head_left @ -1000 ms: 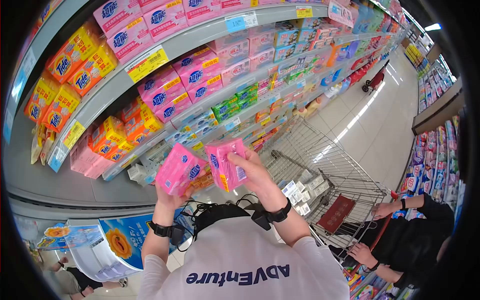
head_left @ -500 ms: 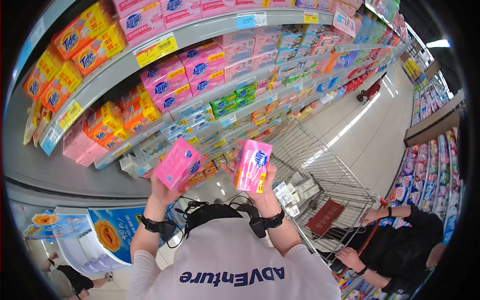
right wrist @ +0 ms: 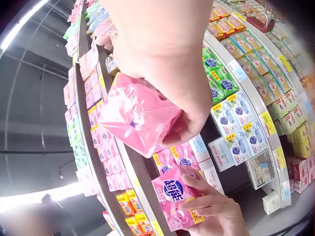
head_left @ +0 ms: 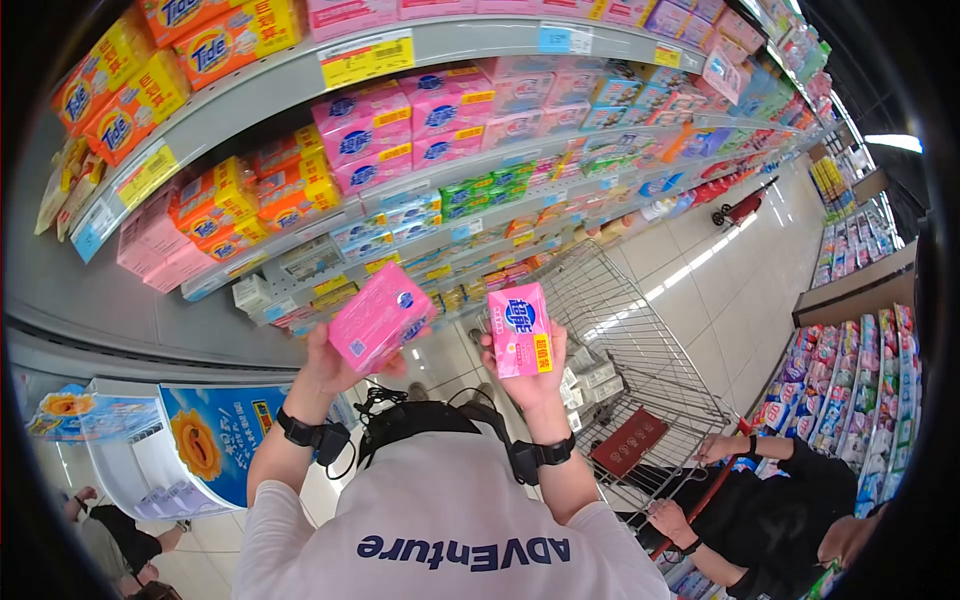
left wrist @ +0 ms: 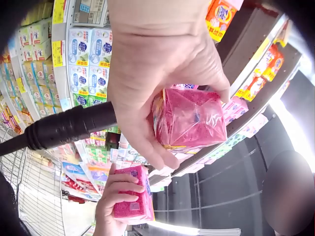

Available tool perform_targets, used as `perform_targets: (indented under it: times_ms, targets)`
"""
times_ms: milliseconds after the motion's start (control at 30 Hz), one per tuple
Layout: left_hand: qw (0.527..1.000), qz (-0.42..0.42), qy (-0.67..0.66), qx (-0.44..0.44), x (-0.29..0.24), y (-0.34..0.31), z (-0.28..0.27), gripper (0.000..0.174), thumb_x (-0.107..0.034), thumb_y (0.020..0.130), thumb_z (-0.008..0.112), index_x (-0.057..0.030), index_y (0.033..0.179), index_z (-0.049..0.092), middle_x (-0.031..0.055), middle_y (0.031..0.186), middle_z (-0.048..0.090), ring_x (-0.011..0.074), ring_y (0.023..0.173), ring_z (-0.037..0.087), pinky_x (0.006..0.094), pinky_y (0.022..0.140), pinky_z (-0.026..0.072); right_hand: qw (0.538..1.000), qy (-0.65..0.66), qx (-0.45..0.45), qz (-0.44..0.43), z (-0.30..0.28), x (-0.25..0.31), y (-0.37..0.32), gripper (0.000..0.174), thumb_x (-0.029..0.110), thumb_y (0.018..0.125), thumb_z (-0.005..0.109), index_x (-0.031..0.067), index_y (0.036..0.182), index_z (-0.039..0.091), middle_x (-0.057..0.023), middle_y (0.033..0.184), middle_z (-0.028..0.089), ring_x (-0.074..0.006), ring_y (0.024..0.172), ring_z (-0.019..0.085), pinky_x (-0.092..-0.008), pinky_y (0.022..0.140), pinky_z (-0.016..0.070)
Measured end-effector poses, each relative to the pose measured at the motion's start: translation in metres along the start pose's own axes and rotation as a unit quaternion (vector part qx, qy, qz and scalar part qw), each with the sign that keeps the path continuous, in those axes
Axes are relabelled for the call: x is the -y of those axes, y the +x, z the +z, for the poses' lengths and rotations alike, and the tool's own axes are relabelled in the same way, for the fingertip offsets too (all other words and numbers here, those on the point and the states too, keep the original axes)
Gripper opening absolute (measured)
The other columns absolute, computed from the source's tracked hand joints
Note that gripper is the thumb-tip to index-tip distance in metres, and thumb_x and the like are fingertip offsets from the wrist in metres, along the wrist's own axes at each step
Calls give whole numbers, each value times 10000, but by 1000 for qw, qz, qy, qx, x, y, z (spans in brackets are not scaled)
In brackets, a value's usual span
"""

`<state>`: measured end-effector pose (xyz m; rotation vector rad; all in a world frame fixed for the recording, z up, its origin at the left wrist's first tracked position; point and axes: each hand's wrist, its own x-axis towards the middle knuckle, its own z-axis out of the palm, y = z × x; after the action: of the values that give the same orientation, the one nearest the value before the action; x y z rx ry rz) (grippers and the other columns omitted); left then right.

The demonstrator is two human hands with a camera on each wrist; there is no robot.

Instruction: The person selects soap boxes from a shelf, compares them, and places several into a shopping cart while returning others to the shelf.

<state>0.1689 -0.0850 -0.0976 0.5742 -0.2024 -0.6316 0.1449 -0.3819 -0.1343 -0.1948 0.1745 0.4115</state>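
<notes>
My left hand (head_left: 322, 362) grips a pink plastic-wrapped soap pack (head_left: 380, 318), its plain side with a small printed code turned up toward the head view. In the left wrist view the thumb and fingers wrap round that pack's clear-sealed end (left wrist: 192, 120). A second pink soap pack (head_left: 520, 335), blue logo and yellow label facing up, is held in my right hand (head_left: 547, 375). The right wrist view shows its shiny folded end (right wrist: 138, 115) under the palm. Both packs are side by side, apart, in front of the chest.
Shelves ahead carry matching pink packs (head_left: 362, 140), orange Tide packs (head_left: 215, 205) and green packs (head_left: 485, 193). A wire shopping cart (head_left: 650, 350) with white boxes (head_left: 598, 385) stands at the right, held by a person in black (head_left: 780, 500). A blue display stand (head_left: 215, 440) is at the left.
The right hand has moved away from the left and turned its pack, so the logo face now shows instead of the side. The left hand keeps its pack, now tilted flatter.
</notes>
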Motion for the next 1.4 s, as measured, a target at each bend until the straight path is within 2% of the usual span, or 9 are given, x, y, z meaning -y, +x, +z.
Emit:
perform_targets:
  times_ms: [100,267,433,633,733,1000,1133,1300,1400]
  targets:
    - [1000,-8,-18,15,-4,-1,-10,1087,-668,737,702,-55,1514,254,315,1418,428,421,1044,650,472,807,609,1000,5,30,-2,10,-7,-3,782,629,887,473,42,1403,441,-173,1274,578,-369,1099,584,-474,890,504]
    - [999,0,-33,24,-1,-6,-27,932,-605,821,636,-27,1480,319,273,1363,503,478,1149,579,486,806,610,996,-87,8,-16,-41,-10,-6,800,387,808,746,31,1435,399,-204,1397,503,-392,1249,515,-558,1061,399]
    - [998,19,-18,-54,-11,-3,-13,833,-597,904,484,-32,1488,302,286,1356,506,486,1156,573,474,773,621,996,-89,13,26,-8,-20,-1,731,349,874,674,21,1453,370,-198,1428,477,-389,1264,509,-581,1106,350]
    - [986,53,-90,-131,-13,1,1,790,-556,897,531,-99,1503,313,172,1448,468,384,1284,508,539,980,496,988,-128,76,32,-2,-27,10,919,495,824,697,53,1512,277,-156,1512,383,-363,1287,490,-604,1089,357]
    - [994,60,-62,-65,-13,0,1,749,-488,907,502,-105,1516,292,130,1510,407,344,1371,418,529,1139,312,986,-135,83,52,15,-24,11,833,339,823,667,41,1501,285,-165,1489,409,-360,1297,485,-615,1095,348]
    - [999,34,-13,5,-4,-7,-20,857,-43,657,597,-64,1473,338,157,1434,481,324,1325,477,502,1112,363,973,-212,59,63,20,-24,9,671,169,820,581,-69,1408,359,-244,1322,544,-402,1193,577,-554,1013,474]
    - [997,75,-16,23,1,-6,-24,771,-96,758,663,-61,1464,356,144,1426,493,310,1325,478,497,1115,366,969,-228,5,99,33,-31,3,640,156,827,589,-65,1394,390,-241,1298,563,-393,1144,611,-509,945,528]
    - [986,89,0,-141,15,-11,-25,790,-520,815,733,-86,1407,441,105,1364,558,283,1282,519,504,1110,387,952,-287,40,101,24,-43,2,698,155,787,639,-49,1404,383,-233,1298,564,-396,1156,601,-521,970,506]
    - [982,119,-46,-140,22,-19,-36,757,-454,809,762,-89,1394,447,93,1354,561,262,1264,532,480,1095,408,959,-251,56,115,17,-48,9,879,171,665,714,-9,1443,345,-218,1368,509,-415,1290,488,-579,1044,434]
